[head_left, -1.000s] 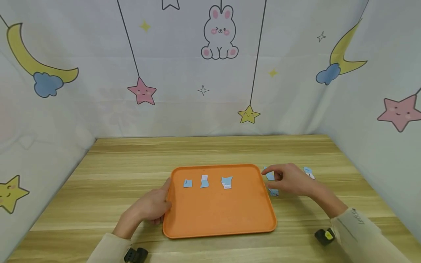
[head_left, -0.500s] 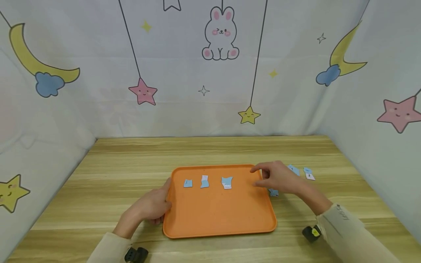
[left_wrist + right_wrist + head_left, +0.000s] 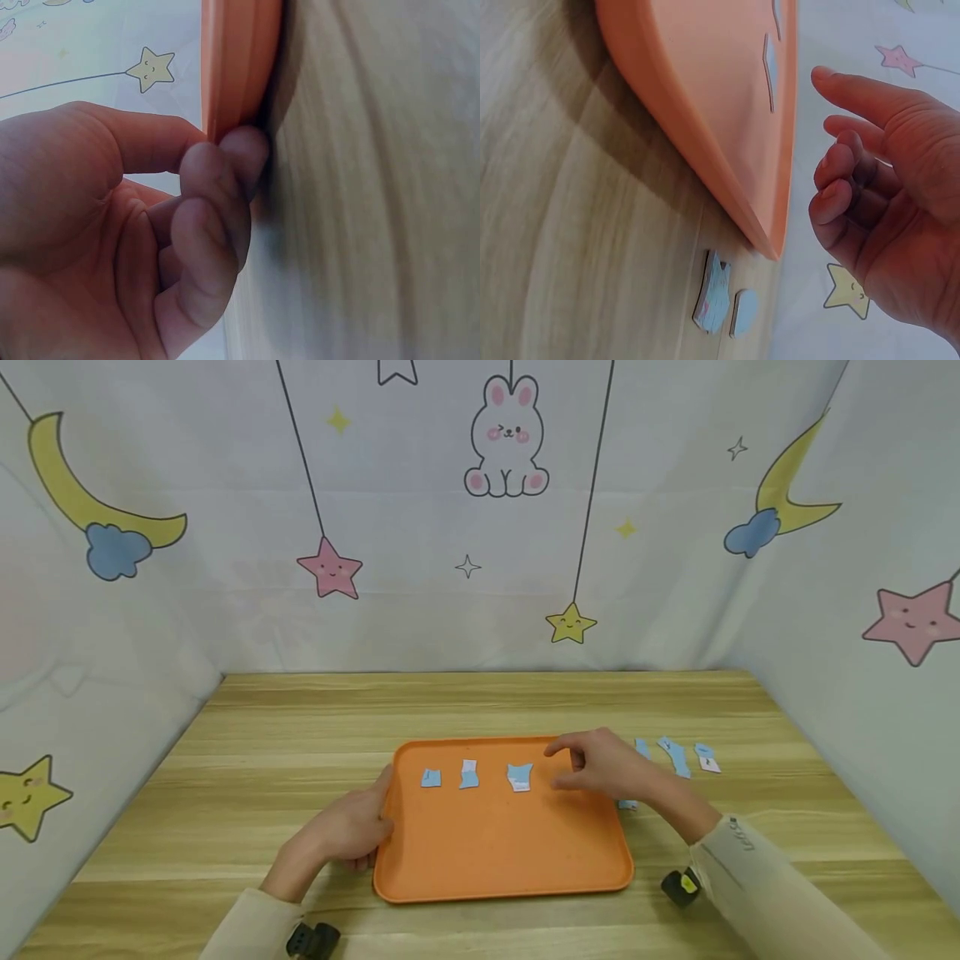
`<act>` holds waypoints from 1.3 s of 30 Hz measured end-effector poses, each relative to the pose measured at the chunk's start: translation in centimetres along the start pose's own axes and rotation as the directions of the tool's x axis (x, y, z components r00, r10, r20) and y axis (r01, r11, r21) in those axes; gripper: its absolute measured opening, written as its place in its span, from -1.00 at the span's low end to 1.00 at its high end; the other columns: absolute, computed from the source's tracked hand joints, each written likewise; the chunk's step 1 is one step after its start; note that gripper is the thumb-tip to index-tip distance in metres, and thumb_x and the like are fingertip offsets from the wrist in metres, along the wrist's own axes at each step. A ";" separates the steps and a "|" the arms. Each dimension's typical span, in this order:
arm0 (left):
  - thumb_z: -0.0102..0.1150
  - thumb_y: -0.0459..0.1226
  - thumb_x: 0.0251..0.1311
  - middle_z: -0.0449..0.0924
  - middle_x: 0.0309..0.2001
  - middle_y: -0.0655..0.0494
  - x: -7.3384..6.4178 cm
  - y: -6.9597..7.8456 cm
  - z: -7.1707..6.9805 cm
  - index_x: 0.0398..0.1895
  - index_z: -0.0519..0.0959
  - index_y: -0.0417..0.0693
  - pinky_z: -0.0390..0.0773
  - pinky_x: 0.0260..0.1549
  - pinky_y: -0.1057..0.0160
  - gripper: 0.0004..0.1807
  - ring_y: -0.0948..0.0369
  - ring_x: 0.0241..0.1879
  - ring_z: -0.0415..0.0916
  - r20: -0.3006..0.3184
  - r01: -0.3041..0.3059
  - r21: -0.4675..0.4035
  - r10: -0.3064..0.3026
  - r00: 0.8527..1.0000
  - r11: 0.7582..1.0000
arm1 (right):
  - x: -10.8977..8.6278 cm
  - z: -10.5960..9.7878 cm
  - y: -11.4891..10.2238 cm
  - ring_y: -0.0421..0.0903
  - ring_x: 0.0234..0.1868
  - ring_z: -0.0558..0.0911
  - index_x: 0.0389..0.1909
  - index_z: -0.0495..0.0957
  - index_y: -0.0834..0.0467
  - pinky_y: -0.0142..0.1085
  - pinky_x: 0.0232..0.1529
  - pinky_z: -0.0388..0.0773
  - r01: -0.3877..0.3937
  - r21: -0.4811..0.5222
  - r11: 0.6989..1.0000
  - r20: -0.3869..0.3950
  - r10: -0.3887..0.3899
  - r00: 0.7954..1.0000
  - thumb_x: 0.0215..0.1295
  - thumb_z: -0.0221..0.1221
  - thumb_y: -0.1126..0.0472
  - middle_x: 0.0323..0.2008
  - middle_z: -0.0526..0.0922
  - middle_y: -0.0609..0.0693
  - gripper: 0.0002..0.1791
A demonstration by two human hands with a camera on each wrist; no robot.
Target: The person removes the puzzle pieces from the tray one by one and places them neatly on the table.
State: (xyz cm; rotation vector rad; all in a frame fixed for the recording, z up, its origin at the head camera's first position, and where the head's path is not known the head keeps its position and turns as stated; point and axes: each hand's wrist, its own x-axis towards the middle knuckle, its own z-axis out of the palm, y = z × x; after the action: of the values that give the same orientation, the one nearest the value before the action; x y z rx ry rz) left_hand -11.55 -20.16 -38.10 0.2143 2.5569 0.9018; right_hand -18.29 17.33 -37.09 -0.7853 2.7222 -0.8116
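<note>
My left hand (image 3: 351, 827) grips the left edge of an orange tray (image 3: 502, 860). In the left wrist view, its thumb and fingers pinch the tray's rim (image 3: 238, 67). Three flat blue-and-white puzzle pieces lie in a row toward the tray's back: a small piece (image 3: 431, 778) at left, a taller piece (image 3: 468, 774) beside it, and a larger jagged piece (image 3: 519, 777). Over the tray's right part hovers my right hand (image 3: 603, 764), thumb and index finger spread apart, right of the jagged piece. Nothing shows between these fingers, and its other fingers are loosely bent.
Several more puzzle pieces lie on the wooden table (image 3: 300, 718) right of the tray, including a long piece (image 3: 676, 757) and a blue-and-white piece (image 3: 707, 757). Another piece (image 3: 627, 805) sits close by the tray's right edge. A printed curtain (image 3: 420, 635) borders the table.
My right hand has moved left from beside the tray to over its right part, uncovering pieces on the table. My left hand and the pieces in the tray have stayed put.
</note>
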 end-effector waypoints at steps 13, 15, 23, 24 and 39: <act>-0.04 -0.44 0.42 0.57 -0.69 -0.01 -0.1 0.0 -0.1 0.72 -0.26 -0.30 0.49 -0.75 0.25 -0.09 0.19 -0.80 0.46 0.001 -0.011 0.008 0.011 1.000 1.000 | 1.6 1.3 -1.0 -0.24 -0.53 0.43 0.20 0.68 0.18 -0.36 -0.40 0.41 0.018 -0.042 0.999 0.052 -0.016 0.999 0.30 0.46 0.07 -0.55 0.52 -0.15 -0.50; -0.04 -0.44 0.42 0.57 -0.69 -0.02 -0.1 0.0 -0.1 0.72 -0.25 -0.29 0.49 -0.75 0.25 -0.09 0.20 -0.80 0.46 -0.001 -0.006 0.009 0.006 1.000 1.000 | 1.8 1.5 -1.1 -0.24 -0.52 0.43 0.19 0.69 0.16 -0.36 -0.39 0.41 0.020 -0.053 0.998 0.053 -0.017 0.998 0.29 0.46 0.06 -0.54 0.52 -0.15 -0.51; -0.05 -0.44 0.42 0.58 -0.68 -0.02 -0.1 0.1 0.0 0.73 -0.24 -0.27 0.48 -0.75 0.26 -0.09 0.20 -0.79 0.46 -0.003 0.000 0.010 0.000 1.000 1.000 | 2.3 2.0 -1.4 -0.25 -0.55 0.39 0.12 0.72 0.13 -0.37 -0.43 0.35 0.023 -0.067 0.998 0.049 -0.020 0.999 0.29 0.47 0.06 -0.59 0.49 -0.15 -0.58; -0.05 -0.44 0.43 0.58 -0.68 -0.02 -0.1 0.1 0.0 0.73 -0.25 -0.27 0.47 -0.75 0.26 -0.09 0.20 -0.79 0.46 -0.001 -0.001 0.008 0.001 1.000 1.000 | 2.4 2.0 -1.4 -0.25 -0.56 0.39 0.11 0.73 0.13 -0.37 -0.44 0.35 0.023 -0.067 0.998 0.050 -0.020 0.999 0.28 0.47 0.06 -0.60 0.49 -0.15 -0.58; -0.06 -0.44 0.42 0.58 -0.68 -0.02 -0.2 0.2 0.0 0.73 -0.24 -0.28 0.47 -0.75 0.26 -0.10 0.20 -0.79 0.46 -0.008 -0.009 0.007 0.009 1.000 1.000 | 3.0 2.3 -1.0 -0.27 -0.56 0.40 0.10 0.73 0.14 -0.38 -0.40 0.36 0.053 -0.098 0.994 0.063 -0.047 0.997 0.28 0.46 0.04 -0.61 0.51 -0.17 -0.58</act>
State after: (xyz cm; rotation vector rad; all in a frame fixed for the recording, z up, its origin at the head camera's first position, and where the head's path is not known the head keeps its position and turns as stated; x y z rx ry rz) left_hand -11.37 -20.06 -37.97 0.2247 2.5686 0.8988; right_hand -19.60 13.97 -38.60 -0.8870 2.7169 -0.6549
